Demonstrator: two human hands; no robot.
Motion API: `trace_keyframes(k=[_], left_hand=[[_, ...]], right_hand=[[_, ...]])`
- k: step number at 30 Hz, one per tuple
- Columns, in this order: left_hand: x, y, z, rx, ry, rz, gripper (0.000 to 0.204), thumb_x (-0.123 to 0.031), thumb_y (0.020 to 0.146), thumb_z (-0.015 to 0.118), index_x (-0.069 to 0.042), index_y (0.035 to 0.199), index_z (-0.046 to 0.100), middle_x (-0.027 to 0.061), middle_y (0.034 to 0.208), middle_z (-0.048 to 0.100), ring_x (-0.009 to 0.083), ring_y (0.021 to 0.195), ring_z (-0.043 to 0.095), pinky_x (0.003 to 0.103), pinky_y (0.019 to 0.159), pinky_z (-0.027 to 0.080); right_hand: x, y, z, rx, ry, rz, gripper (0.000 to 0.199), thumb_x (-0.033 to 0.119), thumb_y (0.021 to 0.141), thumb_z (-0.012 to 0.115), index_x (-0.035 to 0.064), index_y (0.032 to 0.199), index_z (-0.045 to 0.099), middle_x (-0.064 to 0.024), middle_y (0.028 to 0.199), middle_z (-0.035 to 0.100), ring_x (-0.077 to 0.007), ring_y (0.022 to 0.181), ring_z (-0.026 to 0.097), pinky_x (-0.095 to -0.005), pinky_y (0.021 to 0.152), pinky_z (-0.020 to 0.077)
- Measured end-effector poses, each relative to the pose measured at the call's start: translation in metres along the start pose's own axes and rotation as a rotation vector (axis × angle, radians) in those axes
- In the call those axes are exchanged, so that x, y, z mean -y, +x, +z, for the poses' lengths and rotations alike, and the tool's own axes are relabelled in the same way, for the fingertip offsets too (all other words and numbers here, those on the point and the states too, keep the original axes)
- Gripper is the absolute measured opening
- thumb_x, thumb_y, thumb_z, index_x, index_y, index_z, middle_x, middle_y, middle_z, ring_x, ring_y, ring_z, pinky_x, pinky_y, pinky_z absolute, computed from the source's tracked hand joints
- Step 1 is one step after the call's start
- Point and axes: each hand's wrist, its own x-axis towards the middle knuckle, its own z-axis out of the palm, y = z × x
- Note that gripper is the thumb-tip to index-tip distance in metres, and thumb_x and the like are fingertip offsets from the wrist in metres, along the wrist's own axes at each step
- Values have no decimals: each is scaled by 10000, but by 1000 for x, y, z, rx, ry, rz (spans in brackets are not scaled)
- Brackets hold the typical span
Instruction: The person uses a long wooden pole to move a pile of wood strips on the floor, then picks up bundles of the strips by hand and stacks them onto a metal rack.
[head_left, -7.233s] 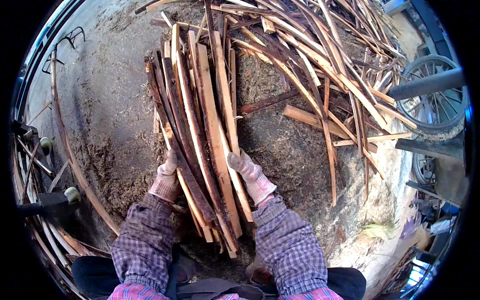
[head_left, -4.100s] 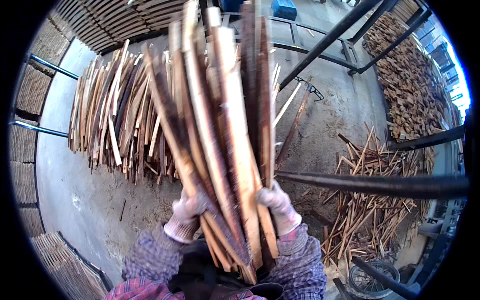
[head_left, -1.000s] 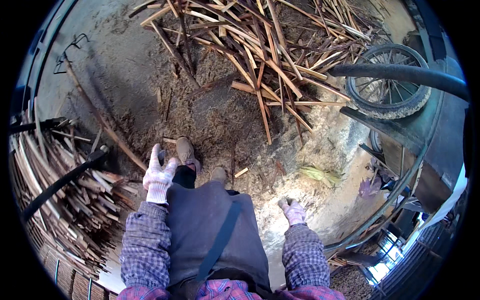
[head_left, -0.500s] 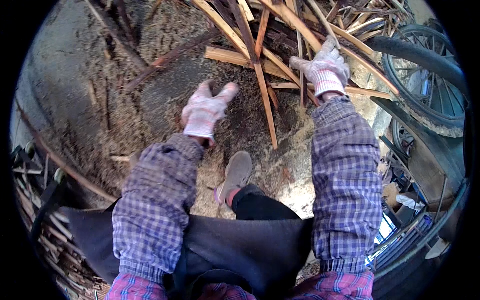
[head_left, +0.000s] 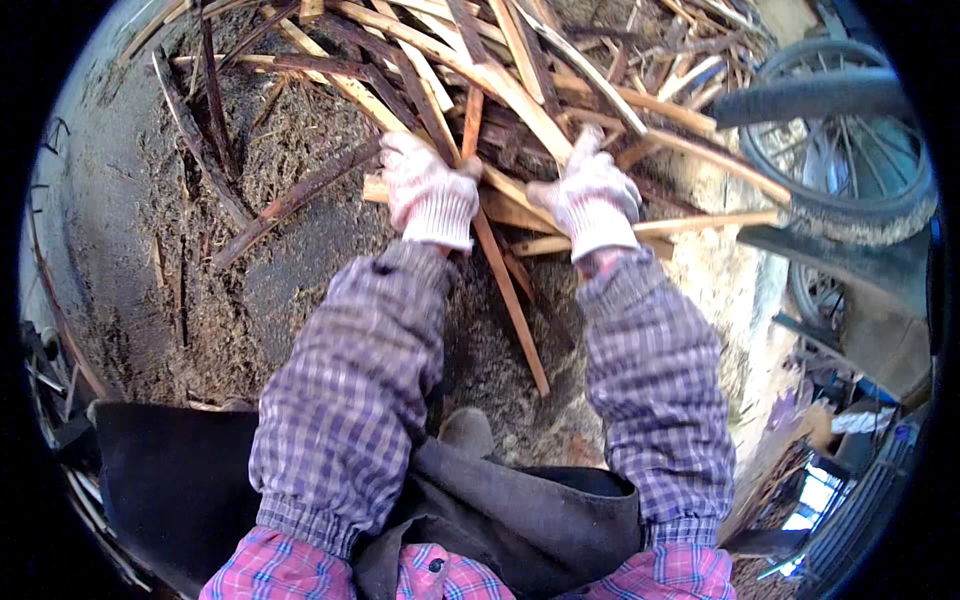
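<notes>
Both my hands wear whitish knitted gloves and reach into a tangled heap of long, thin wood strips [head_left: 510, 90]. My left hand [head_left: 430, 195] is closed around strips at the near edge of the heap, its thumb beside a reddish-brown strip [head_left: 505, 290] that slants toward me. A little to the right, my right hand [head_left: 592, 200] closes at the near end of a pale strip [head_left: 525, 108]. The undersides of both hands' fingers are hidden. A pale horizontal strip [head_left: 705, 222] extends to the right past my right wrist.
A wheel with a dark tyre [head_left: 850, 215] and a dark curved bar [head_left: 815, 97] stand at the right. Dark strips [head_left: 290, 205] lie on the debris-covered ground [head_left: 330, 260] at the left. My shoe [head_left: 466, 432] shows below, beside a dark apron [head_left: 520, 500].
My left hand has moved forward and right onto the strips, its spread fingers closing. My right hand has come left, nearer to it. The view has shifted, showing more of the heap.
</notes>
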Motion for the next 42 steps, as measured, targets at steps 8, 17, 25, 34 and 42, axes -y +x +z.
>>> trace_keyframes(k=[8,17,25,34,42], left_hand=[[5,15,3,142,-276,-159,852,-204,724,695,-98,1359,137,181,1066,558,241,898,592,342,727,499],[23,-10,-23,166,-728,131,832,-100,660,724,22,1290,195,165,979,569,215,733,614,293,631,527],[112,-6,-46,77,-894,-92,899,79,582,674,-83,1344,226,161,977,564,256,724,620,318,488,532],[158,8,-30,84,-1200,-83,838,178,542,574,-101,1293,329,115,1042,543,235,819,577,336,595,527],[169,23,-57,400,-1532,-369,272,-292,821,623,-60,954,570,106,783,602,232,591,576,388,481,512]], right_hand=[[-17,1,-11,84,197,-94,685,341,669,692,53,1206,378,-209,1128,536,-393,1012,563,-502,808,469],[-35,-7,-25,147,101,-176,456,277,776,592,23,1128,451,-200,1058,596,-283,1014,594,-397,846,481],[-118,-81,4,264,127,94,728,364,702,681,68,1284,358,-203,1080,589,-318,962,603,-383,819,480],[-156,-106,56,141,81,193,647,318,736,636,99,1283,369,-168,993,628,-334,876,622,-394,768,493],[-243,-197,111,255,291,463,784,194,667,669,15,1327,284,-189,1126,566,-278,953,601,-351,835,479]])
